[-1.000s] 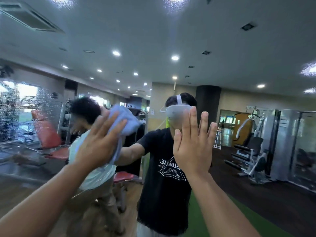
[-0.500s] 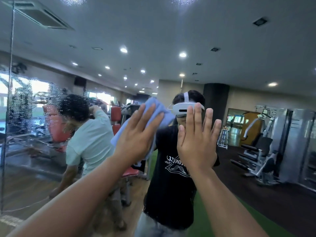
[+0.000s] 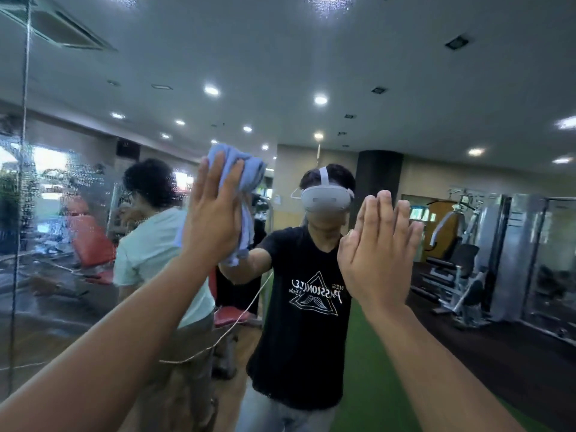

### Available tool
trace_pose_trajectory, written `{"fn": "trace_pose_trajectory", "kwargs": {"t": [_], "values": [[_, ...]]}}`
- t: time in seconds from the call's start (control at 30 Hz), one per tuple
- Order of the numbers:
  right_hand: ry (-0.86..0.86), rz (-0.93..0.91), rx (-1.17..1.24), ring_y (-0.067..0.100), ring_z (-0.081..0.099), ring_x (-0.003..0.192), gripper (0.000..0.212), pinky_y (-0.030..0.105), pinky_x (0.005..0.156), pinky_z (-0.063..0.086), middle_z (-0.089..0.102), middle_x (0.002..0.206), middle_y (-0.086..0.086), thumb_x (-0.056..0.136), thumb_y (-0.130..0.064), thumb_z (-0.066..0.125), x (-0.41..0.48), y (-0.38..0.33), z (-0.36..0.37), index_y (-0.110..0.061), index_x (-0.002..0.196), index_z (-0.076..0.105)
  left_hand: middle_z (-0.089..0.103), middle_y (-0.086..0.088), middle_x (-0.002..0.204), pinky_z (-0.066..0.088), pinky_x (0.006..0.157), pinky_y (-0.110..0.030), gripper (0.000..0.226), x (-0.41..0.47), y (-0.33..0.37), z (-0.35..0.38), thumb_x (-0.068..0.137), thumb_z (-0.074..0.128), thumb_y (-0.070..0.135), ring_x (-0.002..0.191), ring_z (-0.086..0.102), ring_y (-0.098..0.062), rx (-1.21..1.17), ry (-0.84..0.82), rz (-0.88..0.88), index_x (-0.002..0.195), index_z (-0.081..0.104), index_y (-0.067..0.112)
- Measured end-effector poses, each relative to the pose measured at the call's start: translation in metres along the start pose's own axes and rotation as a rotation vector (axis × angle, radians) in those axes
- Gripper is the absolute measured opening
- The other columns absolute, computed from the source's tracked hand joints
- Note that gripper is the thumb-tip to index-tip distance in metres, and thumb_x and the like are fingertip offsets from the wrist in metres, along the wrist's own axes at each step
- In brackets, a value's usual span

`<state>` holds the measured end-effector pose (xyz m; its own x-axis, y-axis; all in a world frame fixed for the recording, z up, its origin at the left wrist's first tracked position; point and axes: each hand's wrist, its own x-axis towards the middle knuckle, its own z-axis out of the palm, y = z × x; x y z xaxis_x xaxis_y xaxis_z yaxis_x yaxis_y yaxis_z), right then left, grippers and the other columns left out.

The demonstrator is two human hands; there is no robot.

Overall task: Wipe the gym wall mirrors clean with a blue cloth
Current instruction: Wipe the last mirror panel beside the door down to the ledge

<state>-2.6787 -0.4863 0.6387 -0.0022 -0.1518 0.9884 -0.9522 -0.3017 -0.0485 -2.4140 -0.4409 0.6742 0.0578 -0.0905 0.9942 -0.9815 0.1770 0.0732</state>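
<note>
A large wall mirror [image 3: 311, 51] fills the whole view. My left hand [image 3: 212, 213] presses a crumpled blue cloth [image 3: 240, 173] flat against the glass with straight fingers, at about head height. My right hand [image 3: 377, 244] rests flat on the mirror to the right, fingers straight and together, holding nothing. The mirror shows my own reflection in a black T-shirt with a headset. Water droplets [image 3: 62, 188] speckle the glass at the left.
A vertical seam [image 3: 21, 151] between mirror panels runs down the far left. Reflected in the glass are another person in a pale shirt [image 3: 149, 244], red benches [image 3: 90, 244], weight machines [image 3: 461, 260], a dark pillar and green flooring [image 3: 358, 385].
My left hand has slid the cloth rightward and then upward across the glass. My right hand has stayed flat on the mirror. The view has shifted a little leftward, bringing the panel seam into sight.
</note>
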Motion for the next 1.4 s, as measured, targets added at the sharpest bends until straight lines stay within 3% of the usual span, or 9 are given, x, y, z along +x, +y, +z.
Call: {"fn": "trace_pose_trajectory", "kwargs": {"t": [0.1,0.3,0.57,0.73,1.03,1.13,1.2,1.3,1.4], "values": [[0.016,0.002,0.006,0.04,0.021,0.154,0.062,0.062,0.124,0.017,0.028,0.165,0.017,0.1,-0.03,0.04,0.005,-0.023,-0.001,-0.005,0.157,0.033,0.018,-0.012,0.166,0.002,0.126,-0.038,0.066,-0.002,0.004,0.011,0.095,0.054,0.004,0.154,0.008,-0.036,-0.015,0.029,0.034,0.156,0.033,0.016],[0.006,-0.097,0.069,0.038,0.017,0.155,0.06,0.055,0.126,0.006,0.028,0.166,0.016,0.101,-0.032,0.036,0.011,-0.09,0.006,-0.007,0.156,0.035,0.035,-0.015,0.158,0.025,0.122,-0.05,0.06,-0.062,-0.054,0.004,0.091,0.061,0.002,0.151,0.025,-0.036,0.014,-0.064,0.498,0.148,0.046,0.015],[-0.026,-0.154,0.059,0.037,0.014,0.157,0.059,0.057,0.127,0.01,0.024,0.169,0.012,0.102,-0.032,0.036,0.01,-0.148,0.015,-0.01,0.157,0.034,0.007,-0.007,0.168,0.001,0.126,-0.045,0.076,-0.037,-0.136,-0.033,0.09,0.049,0.028,0.156,-0.007,-0.025,0.054,-0.127,0.293,0.159,0.018,0.019],[0.003,-0.112,0.097,0.036,0.012,0.157,0.058,0.058,0.126,0.01,0.022,0.17,0.009,0.102,-0.03,0.037,0.014,-0.167,0.023,-0.012,0.158,0.033,0.016,-0.01,0.167,-0.003,0.126,-0.035,0.063,0.036,-0.101,-0.025,0.097,0.047,0.017,0.154,0.003,-0.031,0.003,0.005,0.053,0.157,0.029,0.019],[0.026,-0.097,0.031,0.029,0.006,0.159,0.061,0.049,0.128,0.001,0.008,0.172,0.002,0.107,-0.037,0.027,0.005,-0.156,0.046,-0.018,0.164,0.018,0.038,-0.012,0.158,0.028,0.121,-0.049,0.06,-0.055,-0.119,-0.019,0.089,0.06,-0.001,0.149,0.03,-0.036,0.022,-0.089,0.553,0.145,0.053,0.015],[0.046,-0.103,0.023,0.03,0.008,0.159,0.061,0.051,0.128,0.005,0.012,0.172,0.003,0.107,-0.036,0.027,0.003,-0.155,0.047,-0.017,0.164,0.019,0.035,-0.015,0.159,0.03,0.118,-0.056,0.07,-0.061,-0.161,-0.033,0.084,0.075,0.008,0.149,0.029,-0.038,0.057,-0.131,0.496,0.148,0.048,0.014],[0.048,-0.099,0.019,0.03,0.006,0.159,0.061,0.051,0.129,0.004,0.011,0.172,0.004,0.107,-0.036,0.026,0.002,-0.155,0.047,-0.016,0.164,0.019,0.025,-0.016,0.163,0.022,0.121,-0.057,0.073,-0.045,-0.175,-0.039,0.089,0.066,0.019,0.152,0.018,-0.038,0.073,-0.145,0.421,0.154,0.033,0.016],[0.043,-0.096,0.015,0.03,0.004,0.159,0.061,0.051,0.129,0.003,0.01,0.172,0.004,0.107,-0.036,0.026,0.002,-0.156,0.046,-0.016,0.164,0.02,0.017,-0.013,0.166,0.011,0.125,-0.047,0.066,-0.007,-0.165,-0.042,0.095,0.045,0.02,0.155,0.006,-0.03,0.017,-0.064,0.223,0.157,0.026,0.019],[0.027,-0.092,0.015,0.029,0.003,0.159,0.061,0.05,0.129,0.002,0.01,0.172,0.004,0.107,-0.036,0.026,0.002,-0.156,0.046,-0.016,0.164,0.019,0.02,-0.013,0.165,0.0,0.126,-0.033,0.062,0.026,-0.131,-0.034,0.096,0.052,0.011,0.154,0.007,-0.027,-0.011,0.051,0.091,0.154,0.034,0.014]]}}
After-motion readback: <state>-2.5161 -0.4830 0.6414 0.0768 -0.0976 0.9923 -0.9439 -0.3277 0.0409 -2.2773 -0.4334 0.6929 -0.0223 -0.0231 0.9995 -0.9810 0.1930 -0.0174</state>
